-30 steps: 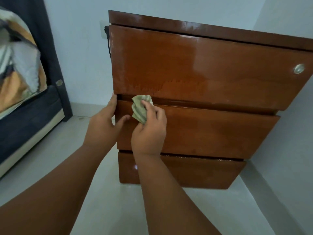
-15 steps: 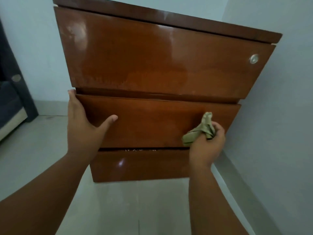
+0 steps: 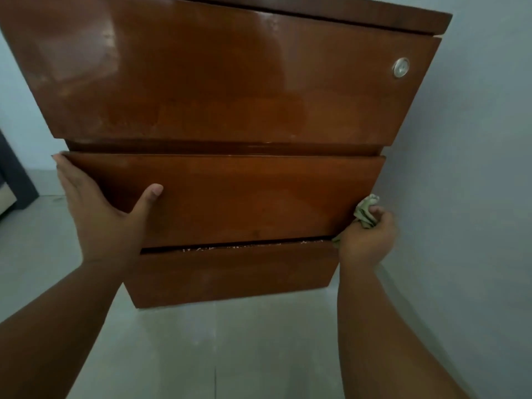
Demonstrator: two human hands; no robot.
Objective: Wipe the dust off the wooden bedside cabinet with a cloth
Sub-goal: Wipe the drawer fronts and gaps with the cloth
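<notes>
The glossy brown wooden bedside cabinet (image 3: pixel 230 82) fills the head view, with three drawer fronts. My left hand (image 3: pixel 103 214) lies flat on the left end of the middle drawer (image 3: pixel 244 197), fingers round its left edge and thumb spread over the front. My right hand (image 3: pixel 367 240) is shut on a crumpled pale green cloth (image 3: pixel 365 210) at the middle drawer's lower right corner, pressed against its right edge. White dust specks show in the gap (image 3: pixel 244 246) above the bottom drawer.
A round silver lock (image 3: pixel 401 67) sits at the top drawer's right end. A pale blue wall (image 3: pixel 475 168) stands close to the cabinet's right side. Grey tiled floor (image 3: pixel 230 355) lies below. A dark bed corner (image 3: pixel 11 174) shows at the far left.
My right hand has swept the cloth from the left of the middle drawer across to its right edge. My left hand has stayed on the drawer's left end. The view has moved closer.
</notes>
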